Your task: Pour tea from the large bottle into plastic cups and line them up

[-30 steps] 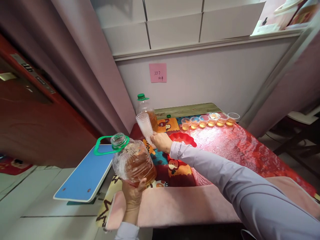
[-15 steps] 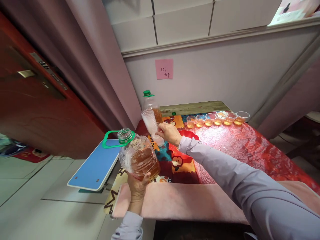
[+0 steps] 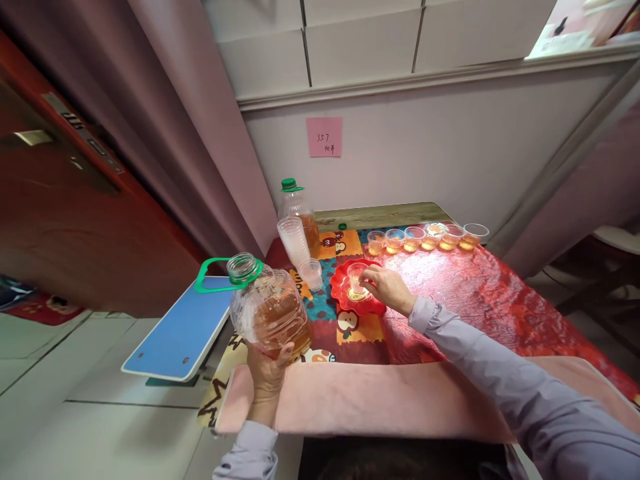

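My left hand (image 3: 269, 373) grips the bottom of a large clear jug (image 3: 267, 313) of amber liquid with a green handle ring and no cap, tilted above the table's near left corner. My right hand (image 3: 387, 288) holds a small clear plastic cup (image 3: 356, 277) upright on a red scalloped plate (image 3: 356, 299). A leaning stack of clear cups (image 3: 295, 243) and a single cup (image 3: 313, 273) stand just left of the plate.
A second bottle (image 3: 299, 217) with a green cap stands at the back left. Several small cups (image 3: 423, 239) of amber liquid line the far edge. A pink cloth (image 3: 380, 400) covers the near table edge. A blue board (image 3: 185, 330) juts out at left.
My right hand left the cup stack and moved right to the red plate with a single cup. The jug in my left hand stayed about where it was.
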The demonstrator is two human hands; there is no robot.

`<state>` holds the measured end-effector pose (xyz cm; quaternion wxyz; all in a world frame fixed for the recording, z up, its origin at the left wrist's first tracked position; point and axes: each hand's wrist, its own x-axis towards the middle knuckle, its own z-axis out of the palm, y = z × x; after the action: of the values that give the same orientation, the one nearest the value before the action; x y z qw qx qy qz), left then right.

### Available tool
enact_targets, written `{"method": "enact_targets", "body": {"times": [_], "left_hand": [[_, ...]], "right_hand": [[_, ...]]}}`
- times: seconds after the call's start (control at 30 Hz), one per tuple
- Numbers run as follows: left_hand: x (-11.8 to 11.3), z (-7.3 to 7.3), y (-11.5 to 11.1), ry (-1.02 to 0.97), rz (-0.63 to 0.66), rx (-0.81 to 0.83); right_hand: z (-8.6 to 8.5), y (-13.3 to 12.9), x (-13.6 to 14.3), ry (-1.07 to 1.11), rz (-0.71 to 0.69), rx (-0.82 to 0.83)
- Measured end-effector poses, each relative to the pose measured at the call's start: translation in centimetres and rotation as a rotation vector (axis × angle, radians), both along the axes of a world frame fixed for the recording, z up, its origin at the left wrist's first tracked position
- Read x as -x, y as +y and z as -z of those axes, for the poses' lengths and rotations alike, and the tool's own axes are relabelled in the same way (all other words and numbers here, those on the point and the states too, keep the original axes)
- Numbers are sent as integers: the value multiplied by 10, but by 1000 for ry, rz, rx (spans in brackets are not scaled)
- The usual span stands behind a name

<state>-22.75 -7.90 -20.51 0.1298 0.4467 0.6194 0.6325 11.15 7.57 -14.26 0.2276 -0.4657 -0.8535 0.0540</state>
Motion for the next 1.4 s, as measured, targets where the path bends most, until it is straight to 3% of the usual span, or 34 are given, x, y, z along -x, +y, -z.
{"method": "enact_targets", "body": {"times": [0.1,0.37,0.67,1.03,1.3,1.4], "left_hand": [[1,2,0,-3,-15,7],[7,1,1,31,22,28],[9,11,6,8,-77,-29],[1,-5,2,-3,0,-12],[3,-1,2,-21,-28,14],[2,-1,1,-38,0,-7]], "right_hand": [[5,-4,1,-21,8,22],[-3,-6,-2,-41,3,61],[-4,-6,-3,-42,16,75],[-2,-4,-7,-31,-46,64],[-7,-8,-11,-34,-23,53],[-16,-18,-14,100,25,-16]]}}
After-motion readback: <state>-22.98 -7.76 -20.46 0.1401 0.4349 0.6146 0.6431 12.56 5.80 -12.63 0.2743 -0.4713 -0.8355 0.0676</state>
